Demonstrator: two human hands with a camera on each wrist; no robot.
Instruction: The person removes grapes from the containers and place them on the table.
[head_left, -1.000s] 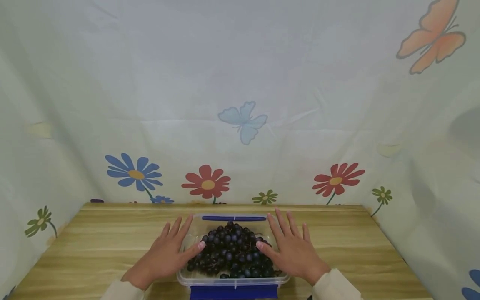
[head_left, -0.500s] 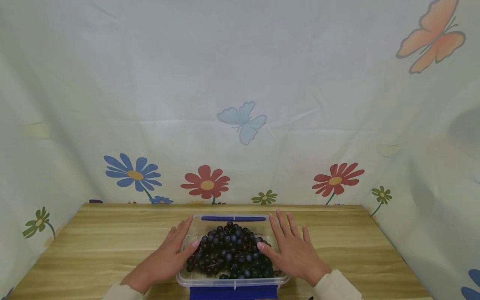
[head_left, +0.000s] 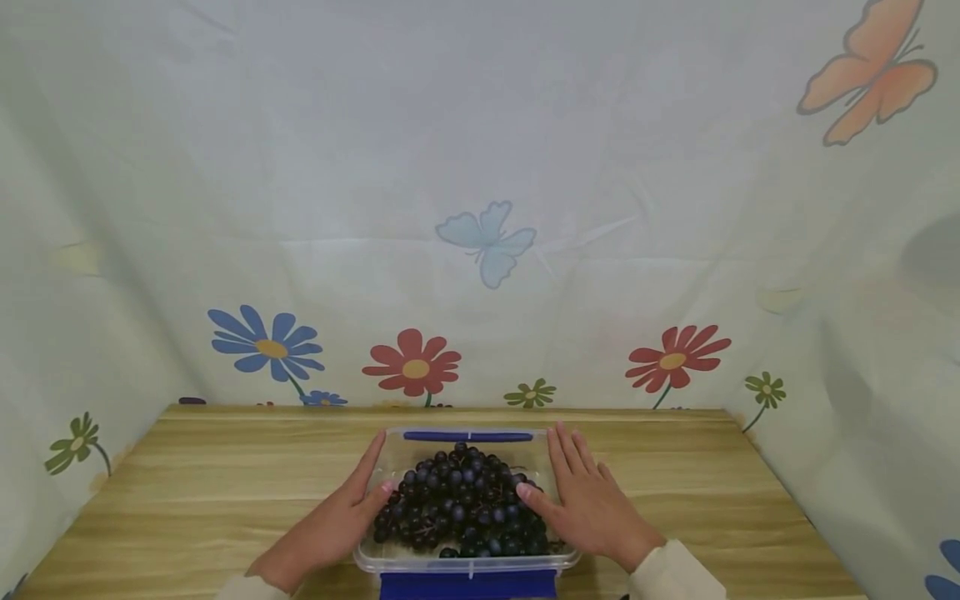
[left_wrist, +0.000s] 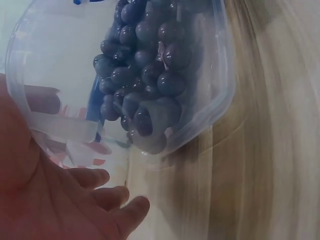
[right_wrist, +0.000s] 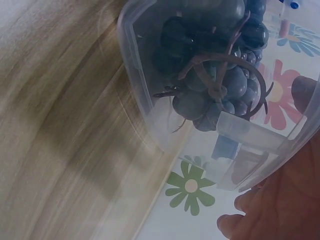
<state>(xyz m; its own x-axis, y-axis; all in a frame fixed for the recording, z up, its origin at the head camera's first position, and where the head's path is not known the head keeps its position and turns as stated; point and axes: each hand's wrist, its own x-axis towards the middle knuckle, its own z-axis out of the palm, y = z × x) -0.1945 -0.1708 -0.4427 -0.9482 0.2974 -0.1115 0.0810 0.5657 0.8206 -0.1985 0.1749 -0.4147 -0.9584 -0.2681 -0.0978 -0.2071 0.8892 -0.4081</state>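
Pale backdrop (head_left: 480,125), printed flowers (head_left: 416,368) (butterflies (head_left: 489,245) too), wood-grain tabletop (head_left: 675,483)

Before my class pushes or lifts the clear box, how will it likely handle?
The clear box probably keeps its shape, given its moulded rim. The heaped grapes likely make it heavier than plastic alone. Its broad footprint suggests sliding rather than tipping when pushed.

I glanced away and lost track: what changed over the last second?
The left hand drew its thumb leftward, and its fingers no longer fan out in the head view. The fingers of the right hand came closer together. Nothing was visibly picked up or released. The clear plastic container and dark grapes stayed put.
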